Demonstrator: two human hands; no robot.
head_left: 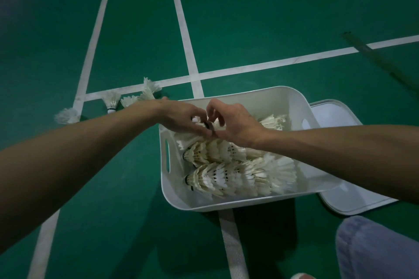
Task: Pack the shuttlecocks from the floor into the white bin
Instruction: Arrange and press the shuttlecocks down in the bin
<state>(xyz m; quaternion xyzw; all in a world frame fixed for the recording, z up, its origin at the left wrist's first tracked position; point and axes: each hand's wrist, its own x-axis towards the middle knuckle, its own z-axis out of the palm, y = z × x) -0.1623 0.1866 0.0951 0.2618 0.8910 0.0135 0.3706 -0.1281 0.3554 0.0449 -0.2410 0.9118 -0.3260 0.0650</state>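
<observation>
Bin (249, 92), white, sits lower centre, with nested rows of shuttlecocks (238, 176) inside. Over its upper-left corner, left hand (181, 118) and right hand (235, 124) each pinch one held shuttlecock (205, 125), apparently stacking it. Next likely: lay it in, then reach loose shuttlecocks (112, 102) at mid-left

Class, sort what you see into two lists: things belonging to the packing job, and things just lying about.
Job: white bin, packed shuttlecocks, held shuttlecock, floor shuttlecocks, left hand, right hand.
Lying about: white lid beside the bin, dark pole, court lines.
</observation>
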